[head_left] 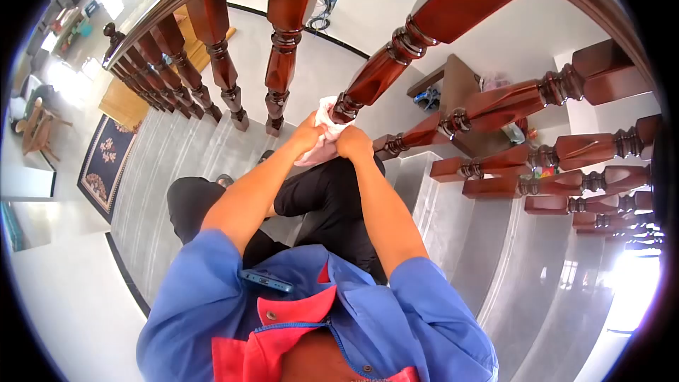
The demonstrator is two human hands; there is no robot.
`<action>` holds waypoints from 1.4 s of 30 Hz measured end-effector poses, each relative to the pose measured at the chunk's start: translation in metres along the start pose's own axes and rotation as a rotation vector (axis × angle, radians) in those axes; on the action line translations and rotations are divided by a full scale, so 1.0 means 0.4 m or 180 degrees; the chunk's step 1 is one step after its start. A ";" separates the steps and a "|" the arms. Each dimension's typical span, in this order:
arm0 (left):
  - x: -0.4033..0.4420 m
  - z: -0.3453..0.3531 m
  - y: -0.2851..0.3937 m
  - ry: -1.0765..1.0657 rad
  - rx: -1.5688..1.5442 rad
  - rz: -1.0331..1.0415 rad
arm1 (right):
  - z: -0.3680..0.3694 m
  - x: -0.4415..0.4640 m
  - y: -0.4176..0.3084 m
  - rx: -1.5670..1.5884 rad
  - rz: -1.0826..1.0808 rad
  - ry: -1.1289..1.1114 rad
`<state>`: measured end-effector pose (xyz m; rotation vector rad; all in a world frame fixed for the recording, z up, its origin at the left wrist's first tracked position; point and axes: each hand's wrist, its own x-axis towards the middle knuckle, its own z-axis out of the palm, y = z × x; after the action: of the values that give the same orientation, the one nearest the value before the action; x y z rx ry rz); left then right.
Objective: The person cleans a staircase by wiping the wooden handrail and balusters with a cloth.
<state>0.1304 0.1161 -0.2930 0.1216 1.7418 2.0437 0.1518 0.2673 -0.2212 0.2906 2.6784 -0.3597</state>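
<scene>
A pale pink cloth is wrapped around the lower part of a dark red wooden baluster. My left hand grips the cloth on the baluster's left side, fingers closed. On the right side my right hand is closed on the same cloth, its fingertips partly hidden behind the post. The cloth hangs down between both hands, over my black trousers. The baluster's foot is covered by the cloth and my hands.
More balusters stand to the left and right under a curved handrail. I sit on grey stone stairs. A patterned rug lies at lower left. Beyond the railing are a brown box-like piece and coiled cables.
</scene>
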 end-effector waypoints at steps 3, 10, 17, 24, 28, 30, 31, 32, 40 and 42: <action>-0.020 0.035 0.020 0.0686 -0.0033 0.0332 | -0.011 -0.058 -0.005 0.0336 -0.0011 0.0429; -0.029 0.121 0.209 0.0305 -0.0953 0.1594 | -0.022 -0.151 -0.016 0.3317 -0.0754 0.2558; -0.081 0.153 0.279 -0.0352 -0.1903 0.1893 | -0.136 -0.036 -0.016 0.5150 -0.1578 0.0639; -0.073 0.181 0.314 0.0707 -0.0980 0.2159 | -0.134 -0.180 -0.110 0.4135 -0.1491 0.2625; -0.127 0.200 0.511 0.0692 -0.0347 0.2681 | -0.248 -0.247 -0.135 0.3725 -0.1855 0.3456; -0.108 0.216 0.586 0.0518 -0.0380 0.3243 | -0.353 -0.251 -0.144 0.3627 -0.2186 0.3695; -0.105 0.222 0.615 0.0458 -0.0407 0.3445 | -0.397 -0.248 -0.155 0.4202 -0.2645 0.3474; -0.113 0.228 0.636 0.0175 -0.0651 0.3319 | -0.438 -0.259 -0.162 0.4526 -0.2874 0.3027; -0.051 0.214 0.559 0.0464 -0.0434 0.3001 | -0.422 -0.150 -0.196 0.3550 -0.2867 0.3739; -0.072 0.215 0.511 0.1177 -0.0374 0.2697 | -0.355 -0.171 -0.190 0.3085 -0.2423 0.3957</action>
<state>0.1294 0.1627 -0.0742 0.5566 1.9870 2.9111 0.1397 0.2273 -0.0514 -0.4469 3.3547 -2.3823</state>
